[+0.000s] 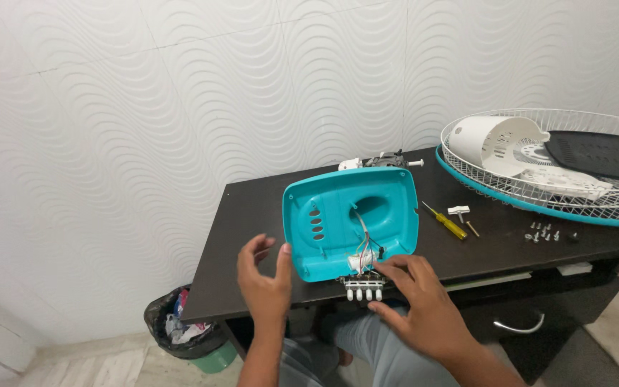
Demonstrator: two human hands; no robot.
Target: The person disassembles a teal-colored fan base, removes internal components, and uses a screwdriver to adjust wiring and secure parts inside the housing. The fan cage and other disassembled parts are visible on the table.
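A teal plastic fan base shell [338, 215] stands tilted on the dark table [252, 215], hollow side toward me, with thin wires [362, 240] running down inside it. At its lower edge hangs a switch block with several white push buttons [365, 290]. My right hand [417, 297] pinches that switch block, thumb under it and fingers on top by the wires. My left hand [263, 276] is open beside the shell's left edge, thumb touching or nearly touching the rim, holding nothing.
A yellow-handled screwdriver [447, 221], a small white part [458, 211] and several loose screws [542, 232] lie on the table. A white wire fan guard [539, 190] with white covers and a dark panel sits at right. A motor [385, 160] lies behind the shell. A waste bin [184, 330] stands below left.
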